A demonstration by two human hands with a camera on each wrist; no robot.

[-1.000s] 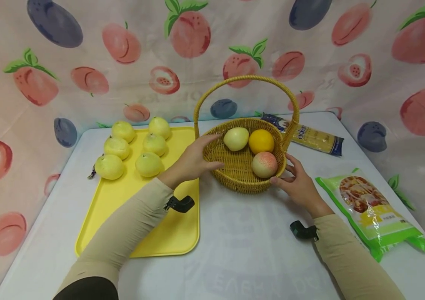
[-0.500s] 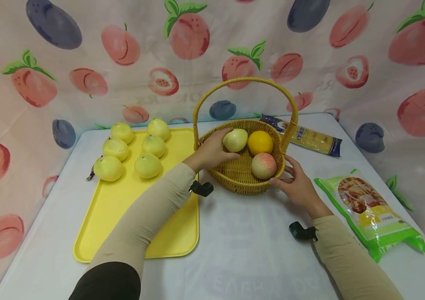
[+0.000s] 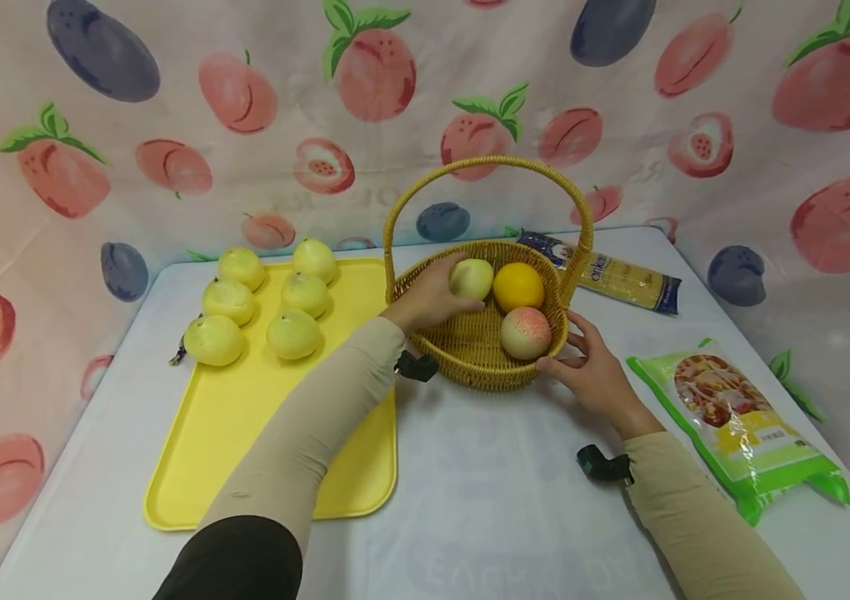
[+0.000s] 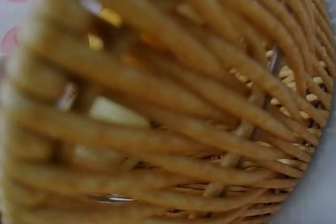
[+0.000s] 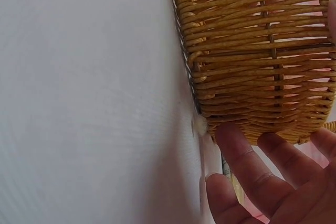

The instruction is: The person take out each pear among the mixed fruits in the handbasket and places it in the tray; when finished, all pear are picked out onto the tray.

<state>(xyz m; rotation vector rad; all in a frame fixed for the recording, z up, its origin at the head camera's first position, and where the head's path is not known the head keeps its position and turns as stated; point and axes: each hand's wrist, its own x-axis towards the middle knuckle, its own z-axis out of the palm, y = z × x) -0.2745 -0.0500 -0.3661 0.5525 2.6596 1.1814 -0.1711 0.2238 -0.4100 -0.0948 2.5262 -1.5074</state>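
In the head view, a yellow wicker basket (image 3: 481, 379) with a tall hoop handle holds a pale green fruit (image 3: 475, 279), an orange (image 3: 518, 287) and a peach (image 3: 526, 333). My left hand (image 3: 432, 296) reaches over the basket's left rim and grips the pale green fruit, fingers behind it and thumb in front. Against the right side of the basket, my right hand (image 3: 590, 367) holds the wall, its thumb near the front rim. The right wrist view shows its fingers (image 5: 249, 169) touching the weave. Blurred wicker fills the left wrist view, which hides the left fingers.
Left of the basket lies a yellow tray (image 3: 245, 442) with several pale yellow-green round fruits (image 3: 293, 333) toward its far end. A pasta packet (image 3: 623, 279) lies behind the basket to the right. A green food bag (image 3: 740, 425) is beyond the right forearm.
My left hand has moved right, from the basket's left rim to the pale green fruit, and its fingers have closed round it. My right hand has stayed at the basket.
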